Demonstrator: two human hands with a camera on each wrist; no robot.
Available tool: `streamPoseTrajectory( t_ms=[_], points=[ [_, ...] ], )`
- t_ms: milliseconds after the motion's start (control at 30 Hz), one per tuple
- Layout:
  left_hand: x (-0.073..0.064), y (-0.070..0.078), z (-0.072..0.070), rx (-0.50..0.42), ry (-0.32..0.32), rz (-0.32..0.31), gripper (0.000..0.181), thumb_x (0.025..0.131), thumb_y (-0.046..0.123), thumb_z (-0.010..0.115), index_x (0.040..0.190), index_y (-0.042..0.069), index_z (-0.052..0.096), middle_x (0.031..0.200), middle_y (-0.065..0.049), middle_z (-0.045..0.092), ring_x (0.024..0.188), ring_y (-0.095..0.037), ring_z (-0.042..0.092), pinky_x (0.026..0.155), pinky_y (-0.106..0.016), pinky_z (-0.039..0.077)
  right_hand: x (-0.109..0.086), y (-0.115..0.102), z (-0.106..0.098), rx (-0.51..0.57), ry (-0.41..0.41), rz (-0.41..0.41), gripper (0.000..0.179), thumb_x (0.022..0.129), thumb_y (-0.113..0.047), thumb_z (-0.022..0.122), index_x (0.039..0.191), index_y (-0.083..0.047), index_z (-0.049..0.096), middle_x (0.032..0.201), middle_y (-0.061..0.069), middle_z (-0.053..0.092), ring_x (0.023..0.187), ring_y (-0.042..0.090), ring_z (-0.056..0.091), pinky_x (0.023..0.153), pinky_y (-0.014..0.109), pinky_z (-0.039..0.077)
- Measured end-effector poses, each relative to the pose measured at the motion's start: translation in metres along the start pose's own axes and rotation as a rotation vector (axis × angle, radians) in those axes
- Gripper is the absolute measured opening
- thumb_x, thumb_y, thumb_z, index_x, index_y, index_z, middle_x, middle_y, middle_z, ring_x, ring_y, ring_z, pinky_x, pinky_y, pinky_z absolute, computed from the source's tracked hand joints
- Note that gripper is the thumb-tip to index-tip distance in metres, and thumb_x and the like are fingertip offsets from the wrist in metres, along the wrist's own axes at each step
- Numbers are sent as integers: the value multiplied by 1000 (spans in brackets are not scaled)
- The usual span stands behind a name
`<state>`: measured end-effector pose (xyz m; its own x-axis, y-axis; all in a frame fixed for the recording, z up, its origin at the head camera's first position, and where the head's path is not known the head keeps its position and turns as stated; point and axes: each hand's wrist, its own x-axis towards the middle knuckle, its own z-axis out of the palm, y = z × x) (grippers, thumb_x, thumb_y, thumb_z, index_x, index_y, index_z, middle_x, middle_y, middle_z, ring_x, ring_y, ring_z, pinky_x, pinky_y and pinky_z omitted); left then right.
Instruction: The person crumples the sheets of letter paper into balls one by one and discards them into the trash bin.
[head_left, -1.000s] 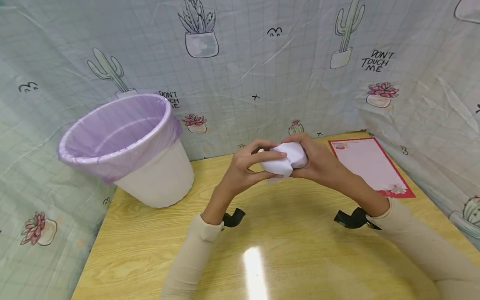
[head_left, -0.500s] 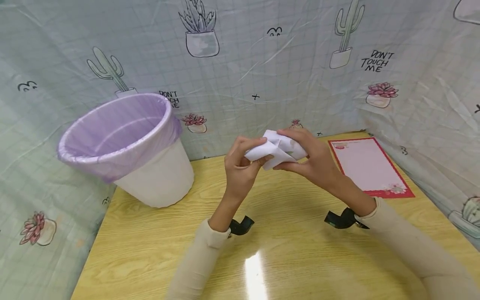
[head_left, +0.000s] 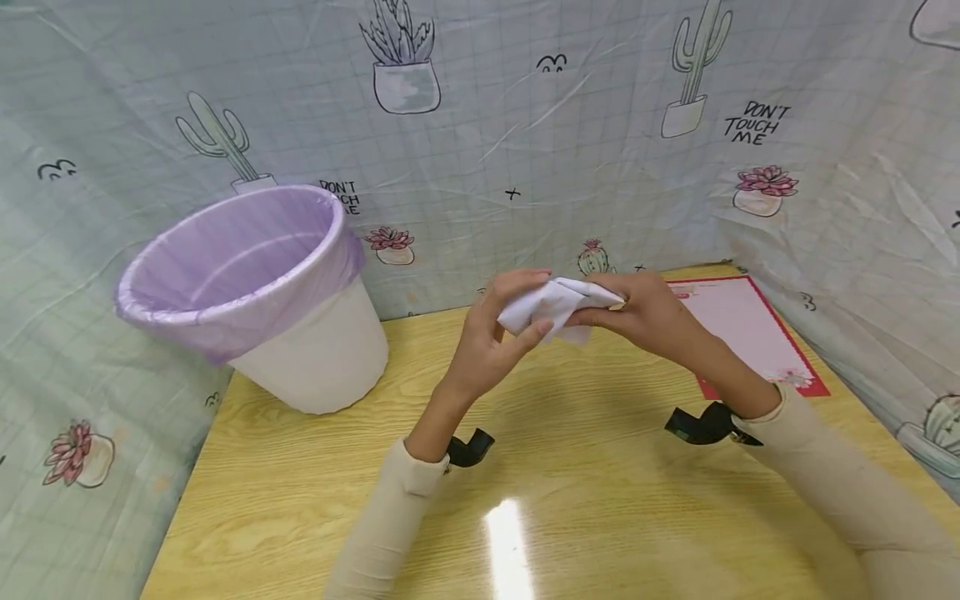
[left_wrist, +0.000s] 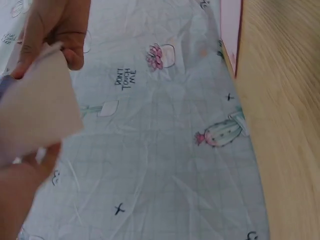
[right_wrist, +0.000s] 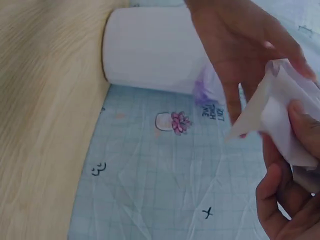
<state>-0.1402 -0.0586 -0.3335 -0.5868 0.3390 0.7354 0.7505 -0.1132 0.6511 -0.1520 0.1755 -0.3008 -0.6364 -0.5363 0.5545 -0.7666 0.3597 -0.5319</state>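
Note:
A folded, crumpled sheet of white paper is held in the air above the table between both hands. My left hand grips its left side, thumb below and fingers over the top. From the right, my right hand pinches the paper between thumb and fingers. Seen from the left wrist, a flat flap of the paper faces the camera and hides part of the hands. In the right wrist view the paper shows creases and a pointed corner sticking out.
At the left on the wooden table stands a white bin with a purple liner. A pink sheet with a red border lies at the back right, partly behind my right forearm. A cactus-print curtain surrounds the table.
The paper has gone from a rounded bundle to a flatter shape with a pointed right end. Both hands have shifted their hold on it. The bin and the pink sheet have stayed put.

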Motion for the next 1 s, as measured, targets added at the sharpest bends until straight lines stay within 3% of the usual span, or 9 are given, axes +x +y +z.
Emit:
streamPoseTrajectory(
  t_ms=[133, 267, 367, 467, 667, 867, 1000],
  points=[
    [2, 1, -7, 152, -73, 168, 73, 79, -6, 84, 143, 11, 54, 147, -23, 43, 123, -34, 55, 85, -35, 56, 2, -3, -6, 67, -83, 92, 22, 87, -2, 78, 109, -4, 73, 89, 3, 73, 69, 8, 61, 57, 24, 50],
    [6, 2, -9, 325, -42, 246, 77, 72, 1, 91, 141, 4, 58, 145, -18, 52, 132, -30, 54, 101, -37, 52, 3, -9, -6, 68, -86, 115, 21, 90, -4, 76, 110, -4, 70, 88, 3, 71, 67, 10, 59, 54, 25, 50],
    [6, 2, -7, 376, -33, 225, 76, 74, 3, 90, 142, -2, 54, 143, -18, 54, 133, -29, 53, 102, -36, 51, 3, -12, -3, 17, -64, 91, 22, 91, -5, 76, 111, -4, 67, 85, 2, 69, 64, 10, 57, 52, 24, 47],
    [6, 3, -5, 417, -45, 188, 79, 77, 4, 89, 144, -4, 48, 142, -21, 49, 128, -30, 54, 96, -32, 52, 5, -12, 0, -7, -67, 77, 23, 93, -6, 73, 113, -2, 64, 82, 2, 66, 62, 10, 55, 52, 25, 46],
    [6, 4, -6, 472, -112, 134, 79, 83, 4, 84, 148, -3, 39, 140, -23, 39, 121, -30, 50, 88, -30, 51, 11, -13, 6, 11, -164, 93, 30, 101, -6, 62, 128, 3, 54, 91, 9, 66, 71, 13, 60, 59, 28, 51],
    [4, 1, -4, 549, -210, 92, 72, 94, 1, 71, 147, -3, 23, 135, -26, 29, 118, -34, 43, 88, -32, 51, 17, -14, 12, 7, -263, 80, 28, 104, -7, 55, 128, 5, 47, 98, 12, 62, 75, 15, 58, 64, 30, 51],
    [1, 2, -8, 559, -204, 72, 72, 93, -1, 71, 145, 0, 22, 136, -25, 27, 119, -34, 41, 91, -34, 50, 18, -13, 14, 38, -276, 107, 29, 107, -13, 52, 131, 2, 48, 98, 9, 62, 75, 17, 57, 64, 30, 49]
  ],
)
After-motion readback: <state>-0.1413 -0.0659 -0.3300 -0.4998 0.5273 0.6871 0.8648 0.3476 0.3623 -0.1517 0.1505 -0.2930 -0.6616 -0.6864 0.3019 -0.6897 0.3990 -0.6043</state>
